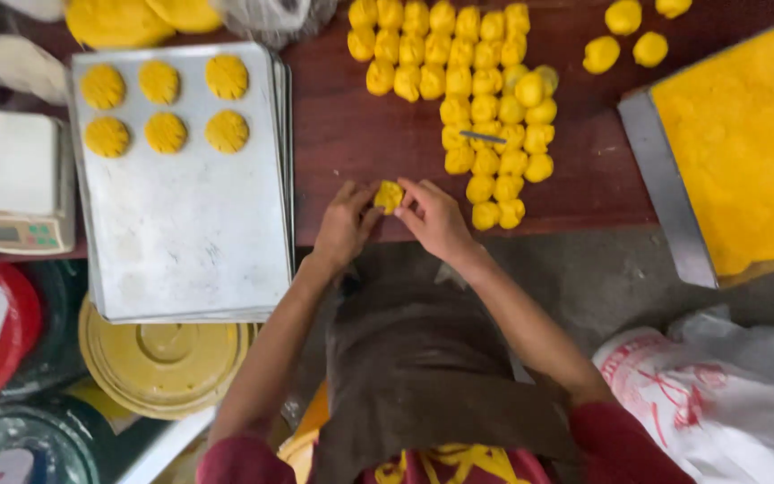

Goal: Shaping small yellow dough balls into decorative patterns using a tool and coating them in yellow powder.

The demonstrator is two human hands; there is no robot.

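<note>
Head view, looking straight down.

Both hands meeting at the near edge of the dark red wooden table [351, 134]. Left hand [345, 224] and right hand [436, 220] pinching one small yellow dough ball [389, 195] between the fingertips, both closed on it from each side. Held up just over the table edge, close to the body, likely so the fingers can press and shape it.

Just beside the right hand, a big bunch of little yellow dough balls [481, 99], packed in rows and touching each other, easy to reach. A thin grey metal blade [484, 137] lying on top of the bunch.

To the left, a flat silver metal baking tray [190, 233], on a stack of more trays. Six round flat yellow dough discs with line marks [165, 108] sitting at the far end, set apart so none touch. Rest of the tray bare.

Far left, a white kitchen scale [12, 179]. To the right, a tilted metal tray full of yellow crumbs [745, 152]. Three loose yellow balls [627, 36] near it.

Below the table, round yellow lids [163, 354] and a white plastic bag with red print [718, 403].
</note>
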